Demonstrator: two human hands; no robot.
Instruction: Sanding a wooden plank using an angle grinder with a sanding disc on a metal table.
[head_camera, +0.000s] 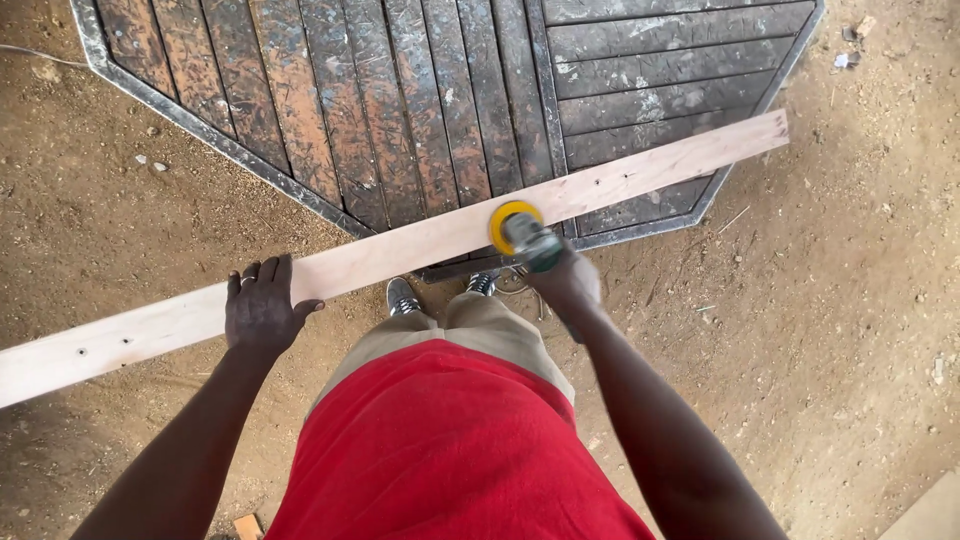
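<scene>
A long pale wooden plank (400, 250) lies slanted across the near corner of a dark slatted wooden table top (420, 100), running from lower left to upper right. My left hand (262, 305) rests flat on the plank, fingers curled over its far edge. My right hand (568, 283) grips a green handheld sander (530, 243) whose round yellow disc (512, 222) presses on the plank's middle. The tool and hand look slightly blurred.
Brown dirt ground surrounds the table, with small stones and scraps. My shoes (403, 296) stand under the plank by the table's corner. A small wood offcut (247, 526) lies at the bottom, and a pale board's corner (930, 510) shows at bottom right.
</scene>
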